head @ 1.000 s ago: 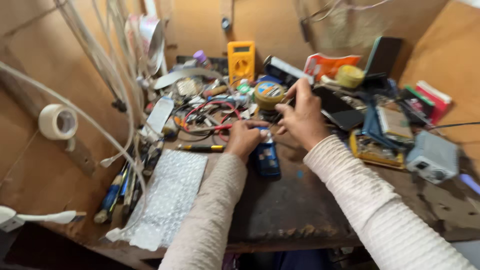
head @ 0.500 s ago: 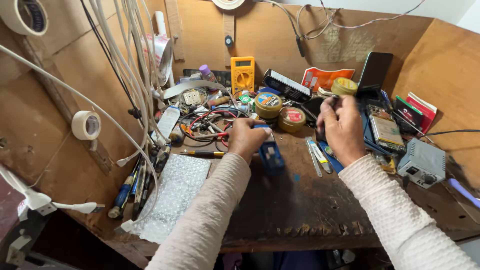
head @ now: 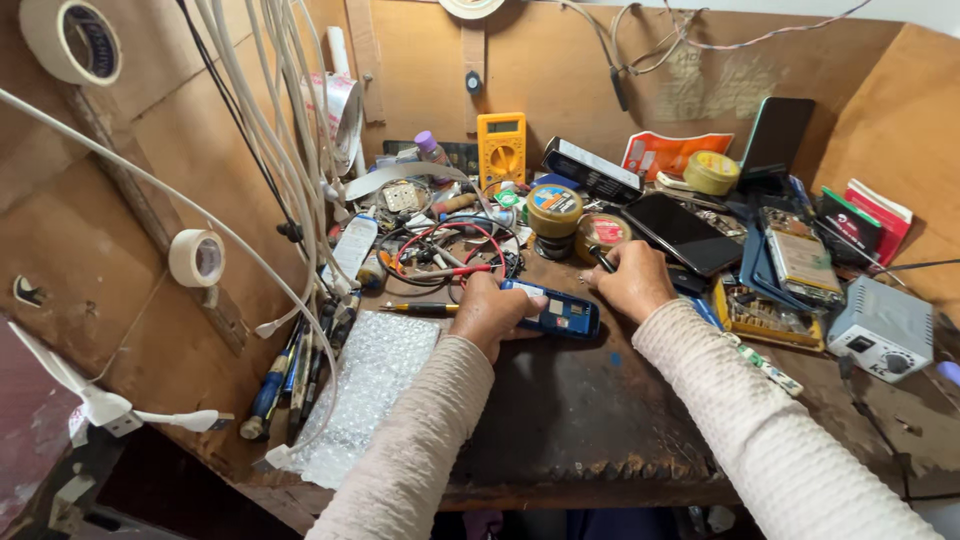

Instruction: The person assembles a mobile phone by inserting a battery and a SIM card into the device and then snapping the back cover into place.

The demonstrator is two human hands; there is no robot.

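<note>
The left hand [head: 488,316] pinched the blue phone [head: 555,313] flat on the workbench [head: 590,420], its long axis running from nine to three o'clock. The right hand [head: 632,283], at one o'clock and nearer its free end, gripped a thin dark tool [head: 601,259].

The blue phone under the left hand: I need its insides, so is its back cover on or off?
Off: the blue phone shows exposed blue internals.
</note>
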